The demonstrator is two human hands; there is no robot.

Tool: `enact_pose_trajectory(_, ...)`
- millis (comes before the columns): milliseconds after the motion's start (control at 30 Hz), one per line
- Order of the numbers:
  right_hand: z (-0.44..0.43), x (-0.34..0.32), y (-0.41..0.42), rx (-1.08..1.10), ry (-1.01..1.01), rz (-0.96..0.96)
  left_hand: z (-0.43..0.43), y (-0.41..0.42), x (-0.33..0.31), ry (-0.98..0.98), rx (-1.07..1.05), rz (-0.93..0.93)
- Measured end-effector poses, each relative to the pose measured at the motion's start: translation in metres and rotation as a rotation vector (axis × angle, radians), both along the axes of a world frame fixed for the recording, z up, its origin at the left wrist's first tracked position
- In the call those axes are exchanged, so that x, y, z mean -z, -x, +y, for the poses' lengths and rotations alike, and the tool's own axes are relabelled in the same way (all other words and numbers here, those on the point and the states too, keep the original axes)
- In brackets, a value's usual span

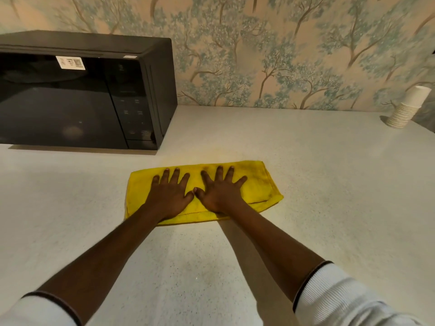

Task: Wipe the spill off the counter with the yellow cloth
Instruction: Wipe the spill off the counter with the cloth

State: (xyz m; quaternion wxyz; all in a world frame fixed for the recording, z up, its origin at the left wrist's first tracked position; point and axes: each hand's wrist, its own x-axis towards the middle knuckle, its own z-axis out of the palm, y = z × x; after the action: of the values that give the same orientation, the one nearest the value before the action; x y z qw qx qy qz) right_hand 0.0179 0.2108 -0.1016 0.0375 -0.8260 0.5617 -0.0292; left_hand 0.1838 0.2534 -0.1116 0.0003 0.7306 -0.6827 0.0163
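Both hands are lying flat and spread wide on the yellow cloth (pixel 259 187) — the left hand (pixel 168 195) and the right hand (pixel 220 192) side by side, thumbs nearly touching, fingers splayed and gripping nothing. The cloth is lying folded into a long rectangle on the pale speckled bench (pixel 329 184), near its middle, its surface showing some dark smudges. A black microwave (pixel 80 95) is sitting at the back left — a stack of white paper cups (pixel 407 107) is standing far right by the wallpapered wall (pixel 282 48).
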Motion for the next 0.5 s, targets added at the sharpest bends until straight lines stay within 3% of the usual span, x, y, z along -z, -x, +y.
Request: enact_pose_trajectory(500, 0.087, 0.008, 0.046, 0.069, 0.004, -0.009, 0.071, 0.044, 0.000, 0.011, 0.100, -0.007)
